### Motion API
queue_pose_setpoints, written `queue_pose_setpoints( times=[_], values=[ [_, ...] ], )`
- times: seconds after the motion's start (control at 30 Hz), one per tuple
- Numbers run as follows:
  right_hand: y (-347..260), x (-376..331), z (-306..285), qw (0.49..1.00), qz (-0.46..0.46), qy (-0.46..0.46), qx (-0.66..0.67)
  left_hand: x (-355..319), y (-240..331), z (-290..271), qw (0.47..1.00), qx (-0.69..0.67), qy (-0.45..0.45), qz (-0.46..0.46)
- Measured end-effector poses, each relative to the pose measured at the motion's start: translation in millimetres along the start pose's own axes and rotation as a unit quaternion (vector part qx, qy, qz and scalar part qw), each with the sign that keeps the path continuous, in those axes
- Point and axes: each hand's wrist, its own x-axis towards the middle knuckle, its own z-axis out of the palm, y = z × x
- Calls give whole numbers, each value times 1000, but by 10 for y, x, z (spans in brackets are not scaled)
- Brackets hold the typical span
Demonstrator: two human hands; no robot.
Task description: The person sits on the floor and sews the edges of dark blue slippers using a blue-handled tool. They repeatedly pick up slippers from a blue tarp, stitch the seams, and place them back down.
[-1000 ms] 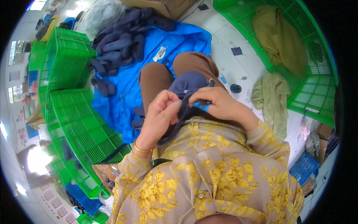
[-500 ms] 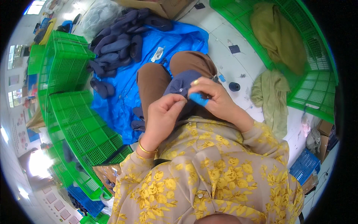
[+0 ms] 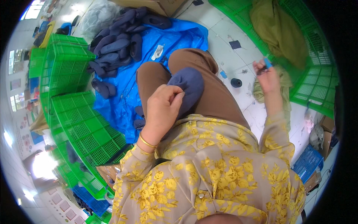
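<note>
My left hand (image 3: pixel 162 108) pinches the near end of a navy cloth slipper (image 3: pixel 194 87), which rests on my brown-trousered thighs. My right hand (image 3: pixel 268 79) is raised well off to the right, apart from the slipper, over the olive cloth. Its fingers are curled around something dark and small that I cannot make out. Blue tape wraps one finger of that hand. Any thread between the two hands is too fine to see.
Many navy slippers (image 3: pixel 115 48) are heaped on a blue plastic sheet (image 3: pixel 175 37). Green crates (image 3: pixel 80 115) stand at left, and a large green crate (image 3: pixel 320 86) at right holds olive cloth (image 3: pixel 278 30). A dark thread spool (image 3: pixel 236 82) stands on the tiled floor.
My right hand has left the slipper and swung out far to the right. My left hand keeps its hold; the slipper now shows a broad smooth side.
</note>
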Motion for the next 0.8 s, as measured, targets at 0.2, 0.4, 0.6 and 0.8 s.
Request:
queue_pose_setpoints(
  times=[0.2, 0.4, 0.6, 0.8],
  values=[
    [-304, -201, -182, 998, -57, 25, 33, -4, -42, 9, 999, -44, -14, -26],
    [-518, -432, -130, 998, -53, -36, 23, -6, -88, 41, 999, -23, 15, 44],
    [-975, -591, 97, 990, -58, -126, 5, 49, 15, 39, 951, 245, -34, 185],
    [-2026, -789, 340, 954, -239, -147, -109, 84, -5, 83, 940, 267, -45, 208]
  ],
)
